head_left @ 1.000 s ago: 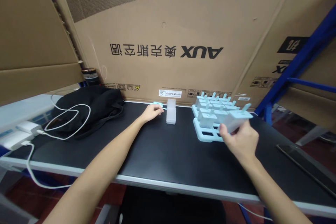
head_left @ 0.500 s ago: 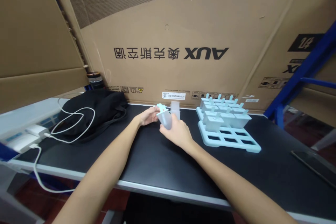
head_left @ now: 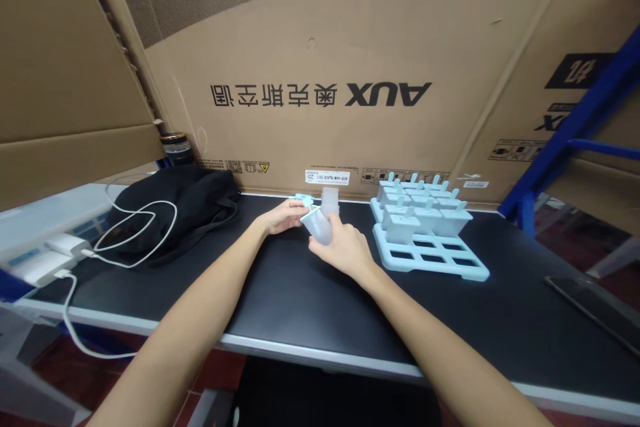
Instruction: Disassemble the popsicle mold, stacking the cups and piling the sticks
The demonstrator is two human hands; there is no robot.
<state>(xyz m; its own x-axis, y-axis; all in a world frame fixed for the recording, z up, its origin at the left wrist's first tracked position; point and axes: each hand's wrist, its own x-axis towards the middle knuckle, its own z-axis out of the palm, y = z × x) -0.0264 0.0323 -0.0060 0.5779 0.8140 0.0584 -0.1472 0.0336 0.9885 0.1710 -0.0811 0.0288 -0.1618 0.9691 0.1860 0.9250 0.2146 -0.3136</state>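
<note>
My right hand (head_left: pixel 340 248) grips a translucent popsicle mould cup (head_left: pixel 317 224), tilted with its open end toward my left hand. My left hand (head_left: pixel 285 215) pinches a light blue popsicle stick lid (head_left: pixel 303 199) just off the cup's mouth. Behind both hands stands a stack of empty translucent cups (head_left: pixel 330 199). To the right lies a light blue mould tray (head_left: pixel 430 259) with several lidded cups (head_left: pixel 425 205) in its far rows and empty slots in the near row.
A black bag (head_left: pixel 185 203) with a white cable (head_left: pixel 140 227) over it lies at the left, beside white chargers (head_left: pixel 45 260). Large cardboard boxes (head_left: pixel 320 80) wall the back. A dark phone (head_left: pixel 595 310) rests at the right edge. A blue rack post (head_left: pixel 575 127) stands right.
My right hand lifted a cup out of the tray and carried it left to my left hand. The stick lid came off the table and now sits at the cup's mouth.
</note>
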